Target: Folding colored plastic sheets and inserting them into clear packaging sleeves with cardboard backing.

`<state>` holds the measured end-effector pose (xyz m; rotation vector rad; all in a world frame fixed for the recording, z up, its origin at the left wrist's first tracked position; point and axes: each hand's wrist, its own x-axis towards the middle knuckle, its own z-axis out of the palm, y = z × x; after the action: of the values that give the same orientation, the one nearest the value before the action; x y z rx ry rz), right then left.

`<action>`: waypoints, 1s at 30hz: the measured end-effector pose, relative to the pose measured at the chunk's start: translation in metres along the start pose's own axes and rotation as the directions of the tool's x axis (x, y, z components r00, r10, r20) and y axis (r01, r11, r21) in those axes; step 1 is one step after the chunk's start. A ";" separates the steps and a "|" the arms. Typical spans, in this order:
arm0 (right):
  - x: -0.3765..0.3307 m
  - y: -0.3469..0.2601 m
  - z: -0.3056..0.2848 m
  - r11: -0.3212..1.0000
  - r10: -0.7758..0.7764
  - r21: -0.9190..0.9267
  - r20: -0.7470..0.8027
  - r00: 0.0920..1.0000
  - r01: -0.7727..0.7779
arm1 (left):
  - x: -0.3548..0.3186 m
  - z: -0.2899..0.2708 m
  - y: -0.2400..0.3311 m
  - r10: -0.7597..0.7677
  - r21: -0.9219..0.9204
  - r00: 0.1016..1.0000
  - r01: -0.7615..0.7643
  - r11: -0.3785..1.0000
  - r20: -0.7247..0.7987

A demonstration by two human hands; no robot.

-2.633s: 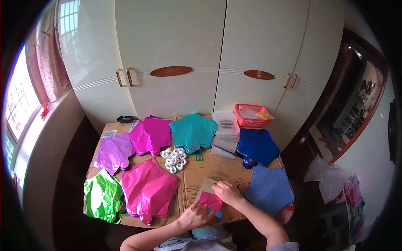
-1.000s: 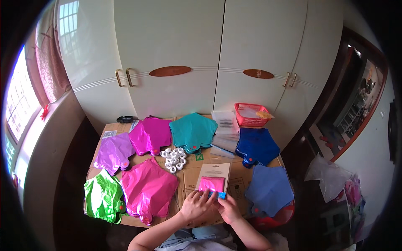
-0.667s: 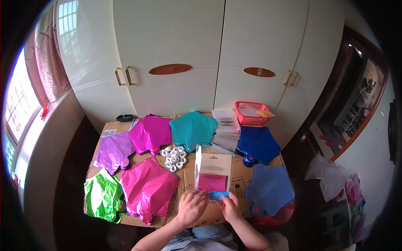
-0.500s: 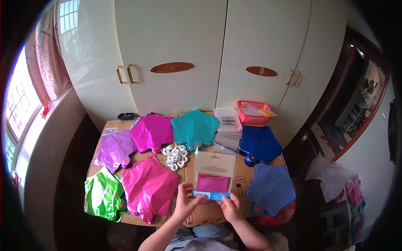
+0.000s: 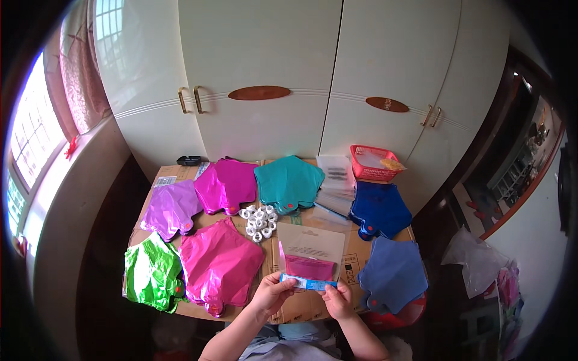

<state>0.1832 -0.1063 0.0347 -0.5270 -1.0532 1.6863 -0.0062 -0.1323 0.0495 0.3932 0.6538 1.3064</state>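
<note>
Seated at a cardboard-covered table (image 5: 301, 310), a person holds a clear flat packet (image 5: 311, 253) upright by its lower edge, where a blue strip (image 5: 308, 282) runs across; the left hand (image 5: 272, 293) pinches the strip's left end with fingers closed on it, while the right hand (image 5: 338, 299) grips the right end the same way; a folded pink foil piece (image 5: 309, 266) shows inside the packet, just above the strip. Left of the packet lies a pink foil balloon (image 5: 220, 265), with a green foil balloon (image 5: 150, 272) beyond it at the table's left edge; behind those sit a lilac balloon (image 5: 170, 208) and a magenta balloon (image 5: 225, 185); a cluster of small white rings (image 5: 259, 221) lies just behind the packet's upper left corner. Behind the packet rests a teal balloon (image 5: 288, 182); to its right lie two blue balloons, one dark (image 5: 379, 208), one paler (image 5: 393, 274); a red basket (image 5: 373, 162) stands at the far right corner, before white cupboard doors (image 5: 337, 78).
</note>
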 end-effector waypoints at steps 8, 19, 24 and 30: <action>-0.003 0.016 -0.022 0.995 -0.037 -0.092 0.020 0.999 0.039 | 0.000 0.004 -0.003 0.020 0.040 0.998 -0.018 0.999 -0.056; 0.008 -0.007 0.010 0.998 -0.016 -0.070 -0.120 0.993 0.008 | 0.002 0.003 -0.014 0.231 0.237 0.968 -0.204 0.950 -0.096; 0.009 -0.003 0.004 0.981 -0.079 -0.183 -0.118 0.990 0.057 | 0.004 -0.001 -0.017 0.296 0.286 0.947 -0.252 0.925 -0.125; 0.011 0.004 -0.012 0.903 -0.156 -0.412 -0.058 0.986 0.118 | 0.007 -0.006 -0.019 0.264 0.264 0.952 -0.218 0.940 -0.154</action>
<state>0.1861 -0.0914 0.0268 -0.7699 -1.3528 1.3074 0.0045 -0.1304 0.0316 0.5703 0.9539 1.5146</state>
